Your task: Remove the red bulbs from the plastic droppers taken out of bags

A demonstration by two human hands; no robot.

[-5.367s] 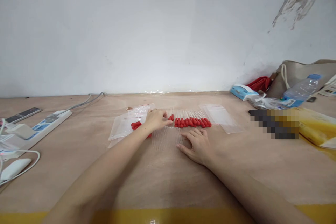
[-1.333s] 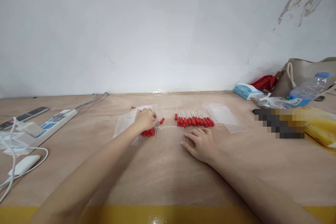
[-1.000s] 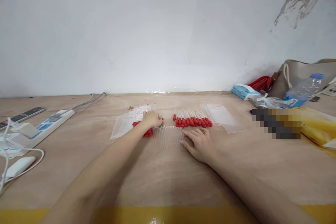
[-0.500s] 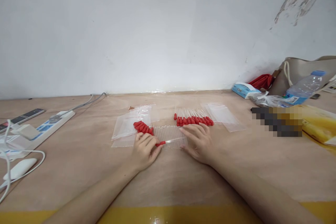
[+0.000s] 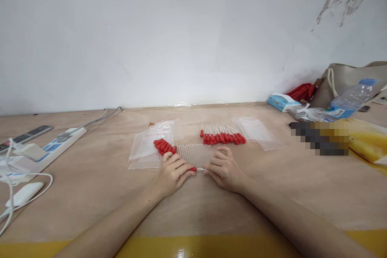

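At the centre of the brown tabletop (image 5: 187, 213), a red bulb (image 5: 194, 169) and a clear tube (image 5: 201, 169) are held in line, nearly level, between two bare hands. The red bulb is gripped by the left hand (image 5: 177, 172), its thumb and fingers closed around it so that only the end is exposed. The far end of the clear tube is pinched by the right hand (image 5: 224, 170), with thumb and forefinger brought together and the remaining fingers loosely bent; how far the tube is seated in the bulb cannot be told. Just beyond the hands, a row of clear tubes (image 5: 193, 154) is laid side by side, its right end partly covered by the right fingers. Beside its left end, a heap of red bulbs (image 5: 164, 146) is placed, partly over a group of transparent bags (image 5: 143, 143). Farther back, a row of red-ended pieces (image 5: 223, 138) is arranged with pale stems directed toward the wall (image 5: 181, 40), and a second group of bags (image 5: 256, 132) is set at its right. At the far left, a power strip (image 5: 65, 140) is seen; at the right, a blue tissue box (image 5: 281, 103) and a capped bottle (image 5: 352, 98) are shown.
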